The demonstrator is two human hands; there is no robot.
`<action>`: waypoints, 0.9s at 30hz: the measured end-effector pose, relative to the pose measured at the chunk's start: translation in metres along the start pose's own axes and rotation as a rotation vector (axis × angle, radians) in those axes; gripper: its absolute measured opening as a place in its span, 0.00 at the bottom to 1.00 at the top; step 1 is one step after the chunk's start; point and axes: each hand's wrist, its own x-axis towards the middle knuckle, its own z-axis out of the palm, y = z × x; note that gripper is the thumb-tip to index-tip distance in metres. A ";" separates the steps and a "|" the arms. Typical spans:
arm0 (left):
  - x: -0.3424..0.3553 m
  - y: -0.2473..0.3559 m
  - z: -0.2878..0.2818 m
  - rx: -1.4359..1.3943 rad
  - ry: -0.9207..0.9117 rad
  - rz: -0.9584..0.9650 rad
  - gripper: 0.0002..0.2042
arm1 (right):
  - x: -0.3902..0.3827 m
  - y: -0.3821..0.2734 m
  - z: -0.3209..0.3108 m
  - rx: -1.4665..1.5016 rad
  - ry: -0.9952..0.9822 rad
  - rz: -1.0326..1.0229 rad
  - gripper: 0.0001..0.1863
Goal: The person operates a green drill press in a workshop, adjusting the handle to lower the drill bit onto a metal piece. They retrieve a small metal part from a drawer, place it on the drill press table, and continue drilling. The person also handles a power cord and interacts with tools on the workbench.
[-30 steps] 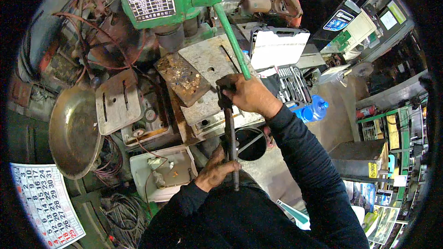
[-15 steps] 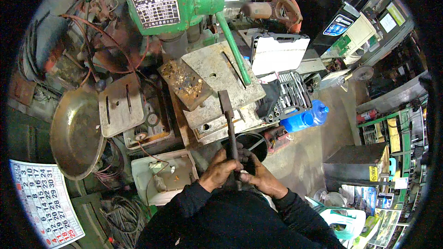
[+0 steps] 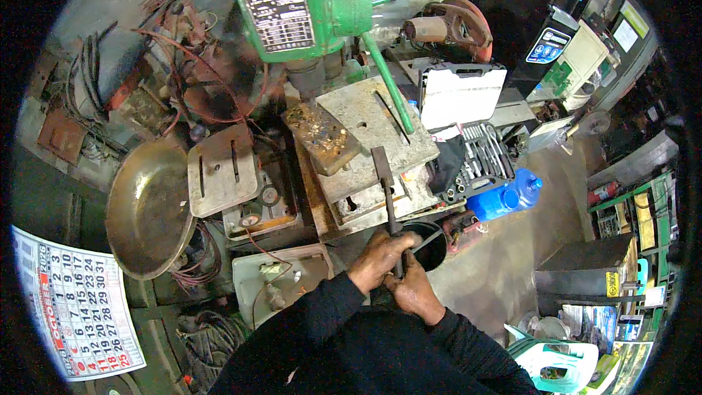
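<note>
I hold a long dark metal bar (image 3: 389,201) with a flat rectangular end, pointing away from me. My left hand (image 3: 382,257) is closed around the bar's shaft. Just below it, my right hand (image 3: 415,291) is wrapped around the near end, and the fingers of both hands partly hide the shaft. The flat end reaches over the near edge of the worn slotted metal table (image 3: 402,159) of a green drill press (image 3: 333,18). A thick block (image 3: 322,139) strewn with shavings lies on that table, left of the bar.
An open socket set (image 3: 479,157) and blue jugs (image 3: 501,201) stand to the right, with a dark bucket (image 3: 437,254) below. A green lever (image 3: 387,84) slants over the table. Leftward are an oval metal basin (image 3: 135,230), a slotted plate (image 3: 223,172) and a pale bin (image 3: 252,274).
The view has shifted, so the surroundings sit farther right. My left hand has moved farther up the bar. My right hand has come lower, and both still grip the bar.
</note>
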 end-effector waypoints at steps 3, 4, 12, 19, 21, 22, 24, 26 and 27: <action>0.001 0.020 0.011 0.313 0.134 -0.202 0.23 | 0.006 0.014 0.004 -0.118 0.054 -0.038 0.37; 0.000 0.022 0.013 0.328 0.149 -0.161 0.24 | 0.007 0.016 0.004 -0.115 0.052 -0.042 0.38; 0.017 -0.007 0.007 0.508 0.154 -0.025 0.29 | 0.019 0.031 0.017 -0.110 0.096 -0.188 0.33; 0.025 -0.019 0.006 0.856 0.155 0.195 0.25 | 0.025 0.041 0.025 -0.105 0.232 -0.161 0.29; 0.012 -0.015 0.005 0.849 0.144 0.347 0.22 | 0.010 0.036 0.026 -0.046 0.240 -0.234 0.28; 0.007 -0.008 0.004 0.885 0.120 0.379 0.21 | 0.005 0.031 0.028 -0.007 0.249 -0.290 0.27; -0.017 -0.003 0.006 0.572 0.190 0.103 0.19 | 0.003 0.021 0.028 -0.160 0.196 -0.427 0.29; -0.051 0.002 -0.001 0.582 0.209 0.323 0.19 | 0.000 0.007 0.015 -0.182 0.020 -0.602 0.32; -0.064 0.008 -0.006 0.484 0.214 0.333 0.23 | 0.002 -0.003 0.013 -0.213 -0.082 -0.647 0.34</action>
